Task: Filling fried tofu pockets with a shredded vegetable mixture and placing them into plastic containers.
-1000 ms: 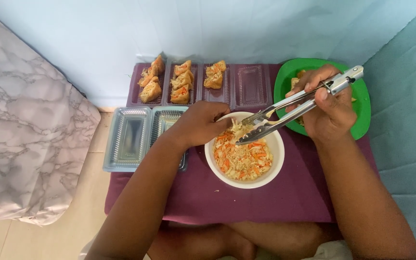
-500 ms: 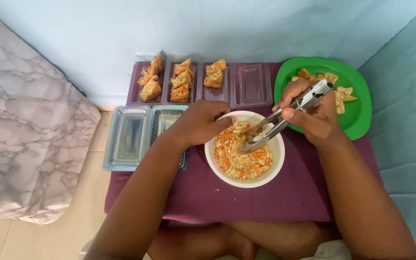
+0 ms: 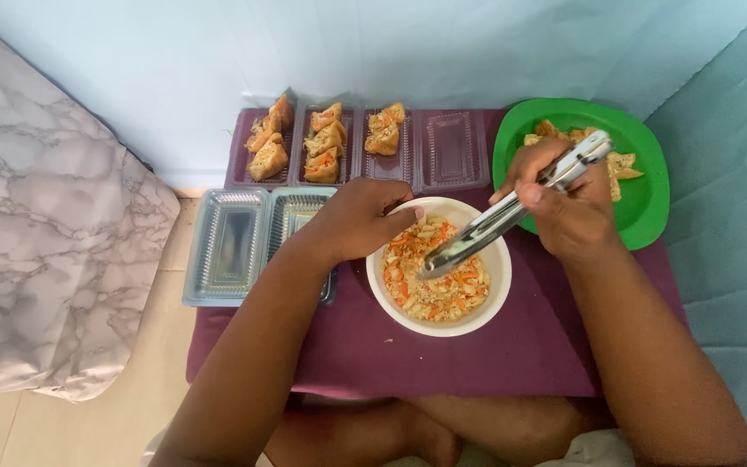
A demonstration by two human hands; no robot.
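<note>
A white bowl [image 3: 488,312] of pale shredded filling with orange carrot strips [image 3: 425,290] sits on a small table under a purple cloth [image 3: 477,363]. My left hand [image 3: 360,218] rests on the bowl's left rim and steadies it. My right hand [image 3: 568,207] grips metal tongs [image 3: 512,212]; their tips are dipped into the filling near the bowl's middle. Behind my right hand lies a green plate [image 3: 646,203] with fried golden pieces [image 3: 620,164].
Clear plastic trays line the back edge: three hold stuffed golden pieces [image 3: 326,143], one stands empty [image 3: 451,147]. Two more empty clear trays [image 3: 231,246] overhang the table's left side. A marble-patterned cloth [image 3: 36,242] lies at left, a teal fabric [image 3: 728,216] at right.
My right hand has come down and left from above the green plate, and the tongs' tips have gone from the bowl's upper rim into the filling. My left hand has stayed on the bowl.
</note>
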